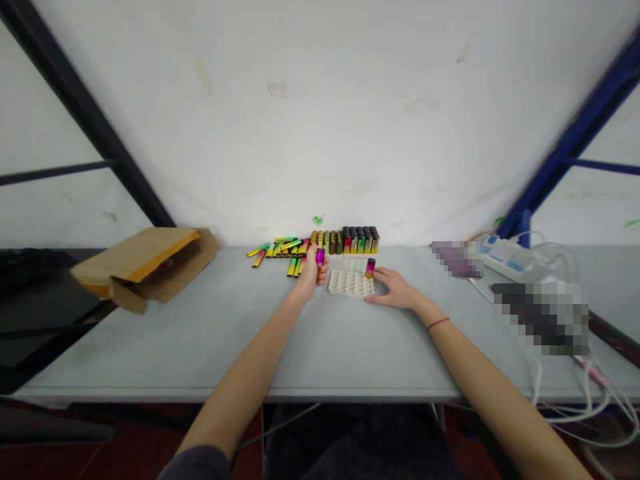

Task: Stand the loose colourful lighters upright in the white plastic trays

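Observation:
My left hand (pixel 314 272) is closed round a small pink and purple lighter (pixel 320 256), held upright just left of a white tray with round holes (pixel 351 284). My right hand (pixel 395 288) lies against the tray's right edge with the fingers curled, touching it. One pink lighter (pixel 370 268) stands in the tray's far right corner. Behind the tray, a row of upright lighters (pixel 350 241) lines the wall, and several more lie loose in a pile (pixel 283 249) to the left.
An open cardboard box (pixel 143 265) lies on its side at the table's left. A white power strip (pixel 510 257) and cables (pixel 595 393) sit at the right, beside blurred-out items. A white wall rises directly behind the grey table (pixel 200 347).

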`<action>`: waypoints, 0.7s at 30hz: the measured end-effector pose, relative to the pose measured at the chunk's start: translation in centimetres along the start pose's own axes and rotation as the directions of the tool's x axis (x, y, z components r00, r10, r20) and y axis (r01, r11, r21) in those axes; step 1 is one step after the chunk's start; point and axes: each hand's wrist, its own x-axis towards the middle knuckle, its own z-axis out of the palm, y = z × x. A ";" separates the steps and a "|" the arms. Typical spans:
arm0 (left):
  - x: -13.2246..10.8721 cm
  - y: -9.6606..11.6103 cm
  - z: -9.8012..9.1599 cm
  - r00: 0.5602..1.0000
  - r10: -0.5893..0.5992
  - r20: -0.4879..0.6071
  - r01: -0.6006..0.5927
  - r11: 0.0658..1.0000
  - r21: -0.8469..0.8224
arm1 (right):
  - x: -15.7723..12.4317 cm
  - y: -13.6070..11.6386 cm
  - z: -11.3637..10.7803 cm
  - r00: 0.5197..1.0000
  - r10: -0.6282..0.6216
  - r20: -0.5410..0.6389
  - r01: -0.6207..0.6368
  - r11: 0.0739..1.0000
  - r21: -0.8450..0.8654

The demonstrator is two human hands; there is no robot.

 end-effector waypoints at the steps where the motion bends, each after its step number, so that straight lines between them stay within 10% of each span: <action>1: -0.2 -0.2 0.2 1.000 -0.027 0.013 0.027 1.000 0.002 | 0.0 0.0 0.0 1.000 0.000 0.004 0.000 1.000 -0.002; 21: -0.8 -1.7 1.8 0.996 0.008 -0.092 -0.026 0.981 -0.191 | 0.0 0.4 0.2 1.000 0.017 0.013 -0.017 1.000 -0.021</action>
